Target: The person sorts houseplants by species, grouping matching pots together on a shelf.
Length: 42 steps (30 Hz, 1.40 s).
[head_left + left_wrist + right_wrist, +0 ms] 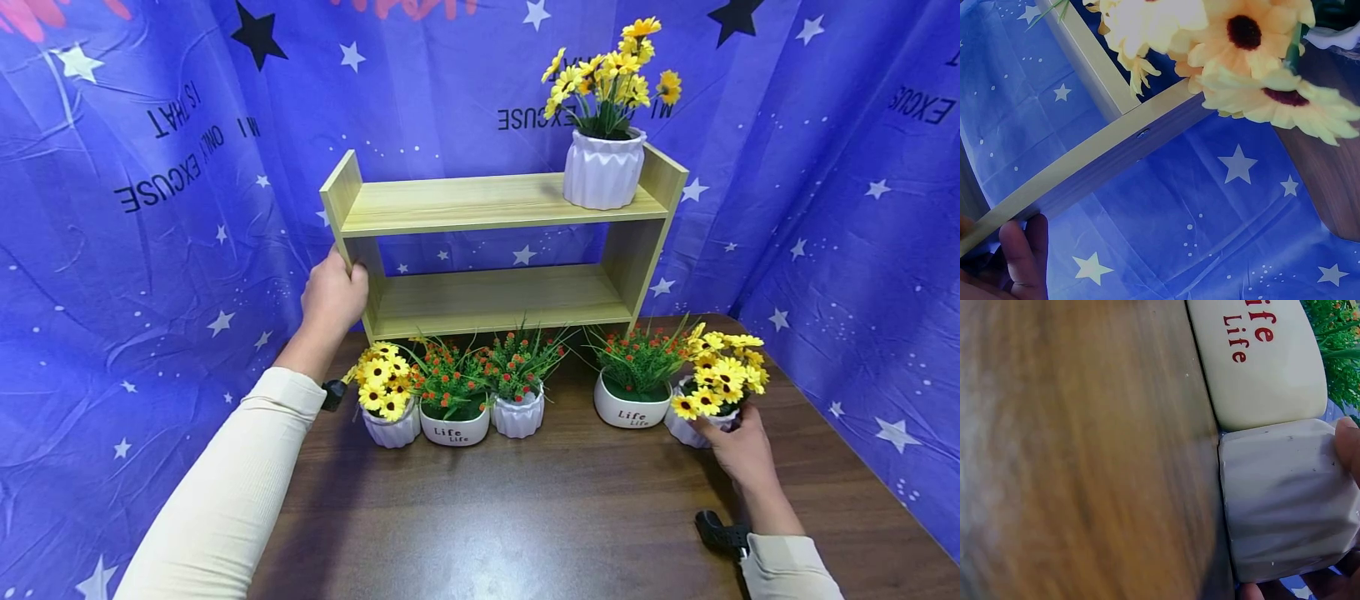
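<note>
My left hand (332, 293) grips the left side panel of a two-tier light-wood shelf (457, 204). In the left wrist view, the fingers (1019, 253) lie against that panel (1094, 145) at its lower left end. Far right on the table, my right hand (748, 457) holds a white ridged flowerpot (684, 432) with yellow flowers (723, 379). The right wrist view has the thumb and fingers around this pot (1288, 500), which stands on the table touching a smooth white "Life" pot (1260, 381). Part of the right hand is out of that view.
Another yellow-flowered pot (603, 171) stands on the top tier at the right. Along the shelf's front are a yellow-flowered pot (393, 427), a "Life" pot (453, 429), a ridged pot with red-flecked greenery (519, 414) and a second "Life" pot (632, 410). Blue curtains (187, 250) hang behind.
</note>
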Each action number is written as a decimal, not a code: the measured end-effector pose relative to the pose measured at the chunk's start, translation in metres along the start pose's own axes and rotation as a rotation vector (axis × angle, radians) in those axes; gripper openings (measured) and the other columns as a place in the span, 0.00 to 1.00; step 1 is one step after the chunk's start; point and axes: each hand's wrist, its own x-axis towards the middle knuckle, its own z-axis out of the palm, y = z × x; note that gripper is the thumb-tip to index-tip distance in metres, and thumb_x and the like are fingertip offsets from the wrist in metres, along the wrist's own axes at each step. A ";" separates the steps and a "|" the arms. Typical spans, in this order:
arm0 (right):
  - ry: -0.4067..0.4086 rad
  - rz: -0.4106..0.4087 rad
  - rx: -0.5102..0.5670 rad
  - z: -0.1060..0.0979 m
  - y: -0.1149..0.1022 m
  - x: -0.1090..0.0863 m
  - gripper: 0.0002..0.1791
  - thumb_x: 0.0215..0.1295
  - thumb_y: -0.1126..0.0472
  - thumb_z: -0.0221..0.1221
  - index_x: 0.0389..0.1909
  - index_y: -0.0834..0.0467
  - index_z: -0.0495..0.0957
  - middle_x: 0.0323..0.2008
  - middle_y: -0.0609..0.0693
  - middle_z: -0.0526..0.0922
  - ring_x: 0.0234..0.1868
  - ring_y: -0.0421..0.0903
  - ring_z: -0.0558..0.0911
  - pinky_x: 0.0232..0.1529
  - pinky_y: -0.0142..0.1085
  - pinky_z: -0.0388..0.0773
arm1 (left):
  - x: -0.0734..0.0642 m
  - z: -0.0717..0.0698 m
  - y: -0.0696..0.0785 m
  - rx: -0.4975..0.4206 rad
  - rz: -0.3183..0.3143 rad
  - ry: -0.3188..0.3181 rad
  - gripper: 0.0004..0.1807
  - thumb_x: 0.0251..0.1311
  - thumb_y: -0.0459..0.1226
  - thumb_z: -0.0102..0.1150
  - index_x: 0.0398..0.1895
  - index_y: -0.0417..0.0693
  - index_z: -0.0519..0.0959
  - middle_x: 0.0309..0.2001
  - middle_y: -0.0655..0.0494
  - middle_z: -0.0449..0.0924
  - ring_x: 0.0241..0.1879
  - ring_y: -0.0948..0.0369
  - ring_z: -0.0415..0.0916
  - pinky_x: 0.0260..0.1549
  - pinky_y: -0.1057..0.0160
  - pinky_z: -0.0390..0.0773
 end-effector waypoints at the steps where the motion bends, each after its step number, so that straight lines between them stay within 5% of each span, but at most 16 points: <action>1: 0.005 0.011 -0.002 0.000 0.000 0.000 0.53 0.65 0.52 0.64 0.74 0.72 0.40 0.71 0.75 0.53 0.69 0.69 0.58 0.66 0.62 0.56 | 0.000 0.000 0.000 0.000 -0.002 -0.001 0.18 0.70 0.43 0.40 0.55 0.43 0.71 0.57 0.34 0.76 0.55 0.34 0.74 0.46 0.33 0.70; 7: 0.064 0.078 0.013 0.002 -0.002 -0.003 0.52 0.65 0.53 0.64 0.75 0.71 0.42 0.72 0.73 0.54 0.70 0.68 0.58 0.67 0.60 0.57 | 0.000 0.000 0.000 -0.004 0.001 -0.008 0.18 0.71 0.43 0.40 0.56 0.44 0.71 0.57 0.35 0.76 0.55 0.35 0.74 0.46 0.34 0.70; 14: 0.139 0.060 -0.050 0.004 -0.005 -0.007 0.48 0.64 0.49 0.65 0.72 0.71 0.52 0.66 0.74 0.64 0.65 0.67 0.66 0.61 0.59 0.65 | 0.001 0.000 0.000 -0.005 0.005 -0.002 0.20 0.70 0.43 0.39 0.57 0.43 0.70 0.57 0.34 0.76 0.55 0.34 0.74 0.46 0.33 0.70; 27: 0.177 0.096 -0.107 0.002 -0.010 -0.010 0.50 0.62 0.43 0.65 0.70 0.74 0.55 0.63 0.75 0.66 0.63 0.68 0.67 0.60 0.60 0.65 | 0.000 0.000 0.000 -0.007 0.003 -0.009 0.19 0.70 0.43 0.40 0.58 0.43 0.70 0.58 0.34 0.76 0.55 0.34 0.74 0.47 0.33 0.70; 42: 0.285 0.075 -0.028 0.000 -0.029 -0.019 0.47 0.62 0.45 0.65 0.72 0.68 0.57 0.66 0.70 0.67 0.65 0.64 0.67 0.62 0.59 0.66 | 0.001 0.001 -0.002 -0.016 0.013 0.000 0.19 0.70 0.43 0.40 0.57 0.44 0.70 0.57 0.34 0.76 0.54 0.34 0.74 0.46 0.33 0.70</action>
